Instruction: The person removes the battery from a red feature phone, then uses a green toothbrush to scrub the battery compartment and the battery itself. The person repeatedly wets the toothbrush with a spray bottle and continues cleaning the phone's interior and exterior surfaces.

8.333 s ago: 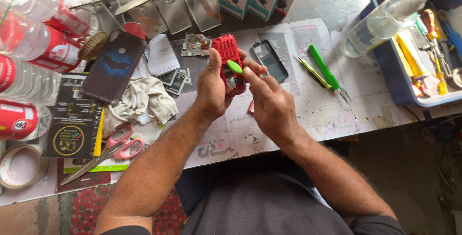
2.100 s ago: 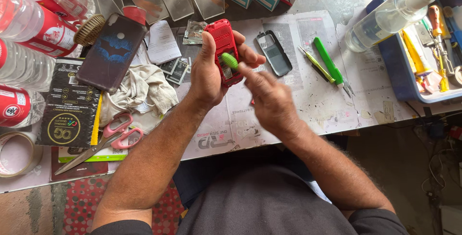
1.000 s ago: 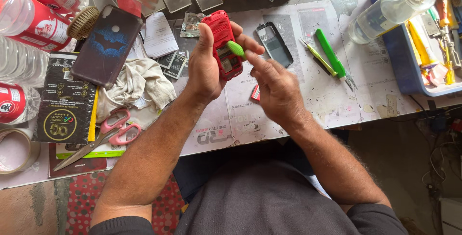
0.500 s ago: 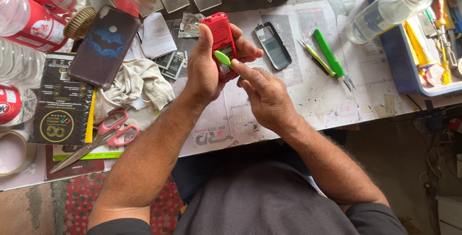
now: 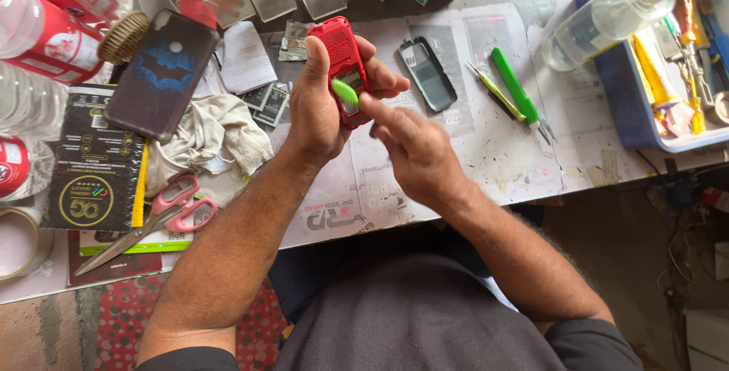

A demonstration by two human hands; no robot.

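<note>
The left hand point(image 5: 315, 109) grips a red phone point(image 5: 342, 67) upright above the desk point(image 5: 486, 166), fingers wrapped round its far edge. The right hand point(image 5: 414, 151) pinches a small green tool point(image 5: 345, 91) and presses its tip against the phone's open back. Both hands hover just past the desk's near edge, over spread newspaper point(image 5: 357, 196).

Left of the left hand lies a crumpled rag point(image 5: 205, 139), with pink scissors point(image 5: 163, 211) nearer the edge and a dark phone case point(image 5: 163, 75) beyond. Just right of the phone, a grey back cover point(image 5: 427, 73) lies flat; further right sit a green-handled knife point(image 5: 518, 97) and tweezers point(image 5: 493, 91). The paper between these and the right hand is bare.

Far right, a blue tray point(image 5: 638, 124) of tools reaches the desk's edge, a spray bottle point(image 5: 607, 10) lying across its rim. Far left stand plastic bottles point(image 5: 45, 33).
</note>
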